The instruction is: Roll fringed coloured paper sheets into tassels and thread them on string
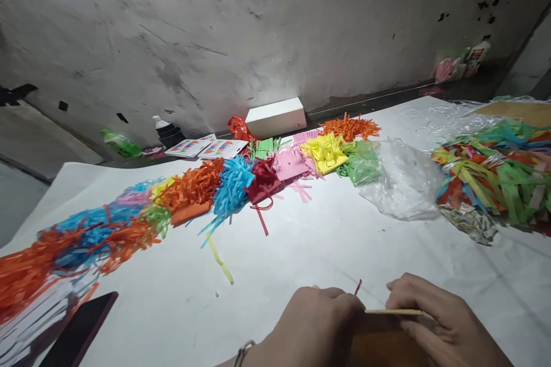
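Note:
At the bottom of the head view, my left hand (316, 318) is closed over the left part of a brown cardboard piece (387, 350), knuckles up, with a bracelet on its wrist. My right hand (434, 312) grips the right end of the cardboard's pale upper edge between thumb and fingers. The cardboard's lower part is cut off by the frame and its full shape cannot be told. A thin dark red paper strip (358, 287) sticks up just beyond the left hand's fingers.
A band of fringed tissue paper, including an orange bundle (193, 186) and a yellow bundle (325, 152), crosses the white-covered table (275, 258). Clear plastic (400, 178) and multicoloured tassels (495, 172) lie right. A phone (81, 330) is lower left; a white box (276, 117) stands by the wall.

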Available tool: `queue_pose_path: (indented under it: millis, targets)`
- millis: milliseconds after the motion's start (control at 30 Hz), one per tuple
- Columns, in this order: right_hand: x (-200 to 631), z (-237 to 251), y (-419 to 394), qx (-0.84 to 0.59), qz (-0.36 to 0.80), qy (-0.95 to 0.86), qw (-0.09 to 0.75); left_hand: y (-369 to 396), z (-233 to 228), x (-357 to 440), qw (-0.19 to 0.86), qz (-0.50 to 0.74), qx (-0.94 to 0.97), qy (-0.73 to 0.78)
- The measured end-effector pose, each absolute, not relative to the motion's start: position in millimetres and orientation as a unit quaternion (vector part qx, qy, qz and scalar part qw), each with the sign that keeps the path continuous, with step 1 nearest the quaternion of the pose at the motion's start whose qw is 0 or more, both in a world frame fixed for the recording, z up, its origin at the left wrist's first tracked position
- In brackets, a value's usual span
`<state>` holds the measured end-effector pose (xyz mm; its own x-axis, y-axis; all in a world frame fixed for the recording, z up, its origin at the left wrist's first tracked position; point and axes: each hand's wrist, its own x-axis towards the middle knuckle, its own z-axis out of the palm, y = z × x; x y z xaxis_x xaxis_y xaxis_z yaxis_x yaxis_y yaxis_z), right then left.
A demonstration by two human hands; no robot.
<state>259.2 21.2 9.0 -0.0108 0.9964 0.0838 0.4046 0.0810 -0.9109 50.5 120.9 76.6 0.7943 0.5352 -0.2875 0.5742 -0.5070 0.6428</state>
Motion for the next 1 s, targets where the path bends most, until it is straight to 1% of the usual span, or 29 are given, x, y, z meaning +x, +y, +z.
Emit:
queue_pose_path:
  millis: [100, 200, 300, 400, 500, 667, 833, 933, 1000]
  targets:
    - [258, 16, 26, -0.554, 0.303, -0.664, 0.401, 122, 81, 52, 0.33, -0.097, 0.881, 0.326]
    - [256, 25, 31, -0.525, 0.215, -0.723, 0.394, 123, 81, 54, 0.323, -0.102, 0.886, 0.315]
    - [255, 31, 34, -0.499, 0.097, -0.767, 0.392, 124, 79, 54, 0.319, -0.102, 0.892, 0.304]
    - [254, 33, 36, -0.488, 0.008, -0.793, 0.365, 123, 77, 53, 0.302, -0.101, 0.897, 0.305]
    - [254, 34, 35, -0.492, -0.006, -0.802, 0.338, 121, 77, 54, 0.291, -0.102, 0.902, 0.303]
    - [257, 32, 35, -0.45, -0.019, -0.821, 0.351, 122, 77, 57, 0.276, -0.107, 0.908, 0.295]
    - [258, 24, 33, -0.441, -0.057, -0.836, 0.322, 123, 72, 56, 0.281, -0.101, 0.907, 0.297]
    - [255, 19, 30, -0.443, -0.081, -0.823, 0.347, 127, 62, 56, 0.273, -0.075, 0.908, 0.308]
    - [254, 16, 29, -0.425, -0.056, -0.821, 0.376, 134, 53, 55, 0.281, -0.063, 0.9, 0.326]
